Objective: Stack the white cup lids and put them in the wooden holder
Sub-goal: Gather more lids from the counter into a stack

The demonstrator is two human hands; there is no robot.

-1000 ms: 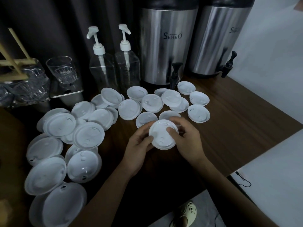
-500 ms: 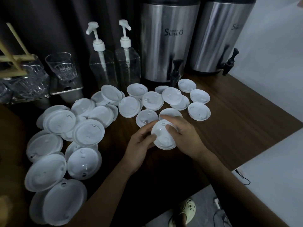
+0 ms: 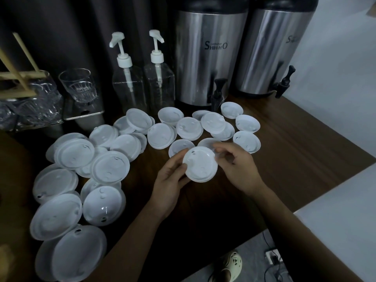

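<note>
- Over the near middle of the dark wooden table [image 3: 295, 151], a round white plastic cup lid [image 3: 200, 164] was held just above the surface, tilted toward the camera.
- The left hand [image 3: 171, 180] grasped this lid at its left rim, with the thumb on top and the fingers curled underneath.
- The right hand [image 3: 238, 167] was at the lid's right rim with its fingers curled. Whether it pinched the rim or only touched it could not be told.
- Many more white lids lay loose on the table. Smaller ones [image 3: 189, 128] overlapped in a band beyond the hands, and larger ones [image 3: 109, 166] were spread to the left, down to the near-left corner.
- Two stainless-steel drink dispensers [image 3: 207, 58] with black taps stood at the back.
- Two clear pump bottles [image 3: 142, 86] stood just left of the dispensers.
- A clear glass tumbler [image 3: 78, 85] stood further left, on a metal tray.
- A frame of pale wooden sticks [image 3: 19, 78] rested over glassware at the far-left edge, well apart from the held lid.
</note>
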